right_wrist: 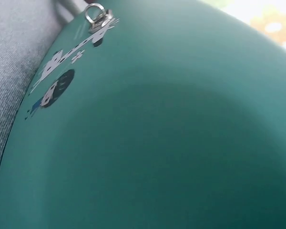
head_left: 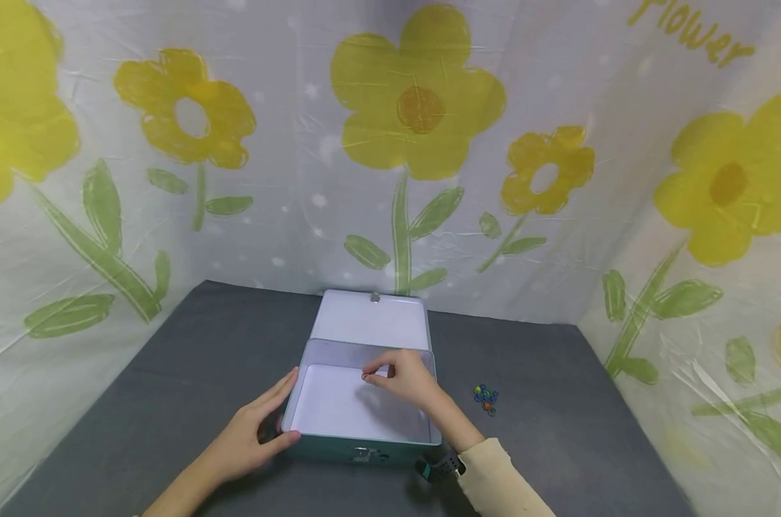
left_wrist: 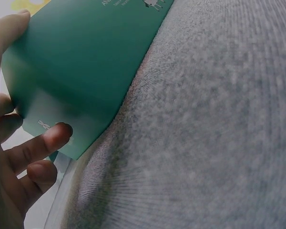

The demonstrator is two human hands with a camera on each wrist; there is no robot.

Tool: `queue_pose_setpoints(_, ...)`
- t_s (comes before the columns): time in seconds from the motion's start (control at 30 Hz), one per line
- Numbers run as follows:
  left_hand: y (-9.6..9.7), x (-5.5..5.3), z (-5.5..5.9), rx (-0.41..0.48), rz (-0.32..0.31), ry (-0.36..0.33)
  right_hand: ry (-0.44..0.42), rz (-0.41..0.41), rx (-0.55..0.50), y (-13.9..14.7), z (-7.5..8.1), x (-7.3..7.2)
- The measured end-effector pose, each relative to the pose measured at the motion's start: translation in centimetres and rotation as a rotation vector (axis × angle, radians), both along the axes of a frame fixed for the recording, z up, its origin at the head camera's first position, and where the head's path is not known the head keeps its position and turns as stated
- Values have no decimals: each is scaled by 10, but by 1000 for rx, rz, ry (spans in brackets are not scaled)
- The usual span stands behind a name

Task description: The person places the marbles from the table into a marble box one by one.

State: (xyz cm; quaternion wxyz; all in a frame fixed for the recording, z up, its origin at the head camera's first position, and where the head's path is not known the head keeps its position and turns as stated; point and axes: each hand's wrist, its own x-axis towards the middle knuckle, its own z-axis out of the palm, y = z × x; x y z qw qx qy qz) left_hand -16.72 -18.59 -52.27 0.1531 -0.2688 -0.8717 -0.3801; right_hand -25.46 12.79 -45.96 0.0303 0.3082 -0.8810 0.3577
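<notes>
A green tin box (head_left: 329, 446) with a white inside stands on the table, its lid (head_left: 371, 316) folded back behind it. My left hand (head_left: 251, 434) rests on the box's left front corner, thumb on the front rim and fingers along the left wall. In the left wrist view, its fingers (left_wrist: 40, 145) touch the green side. Above the box's inside, my right hand (head_left: 406, 377) pinches a small reddish marble (head_left: 366, 376) between thumb and fingertips. In the right wrist view, the green outer wall (right_wrist: 157, 143) fills most of the picture; the hand is hidden.
Right of the box, several small coloured marbles (head_left: 485, 396) lie in a cluster on the dark grey tabletop (head_left: 545, 431). A metal clasp (head_left: 365, 454) sits on the box's front. Behind and around the table hangs a flower-printed curtain (head_left: 287, 215).
</notes>
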Motion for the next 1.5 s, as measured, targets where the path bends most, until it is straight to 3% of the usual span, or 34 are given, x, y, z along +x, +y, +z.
queue_pose_setpoints(0.1, 0, 0, 0, 9, -6, -7, -10, -44, 22, -1, 2, 2)
queue_pose_setpoints(0.27, 0, 0, 0, 10, -8, -4, 7, -140, -32, 2, 7, 6)
queue_pose_setpoints(0.47, 0, -2, 1, -4, -2, 8, 77, -160, -101, 12, 16, 9)
queue_pose_setpoints(0.7, -3, -3, 4, -5, -1, 17, 62, -195, -159, 29, 21, 16)
queue_pose_setpoints(1.13, -5, -1, 1, 5, -10, -6, 77, -262, -229, 65, 8, 30)
queue_pose_setpoints(1.37, 0, -4, -3, 5, -21, 0, 220, -282, -214, 91, -2, 33)
queue_pose_setpoints(1.5, 0, -3, -4, 4, -19, 1, 242, -309, -208, 111, -9, 36)
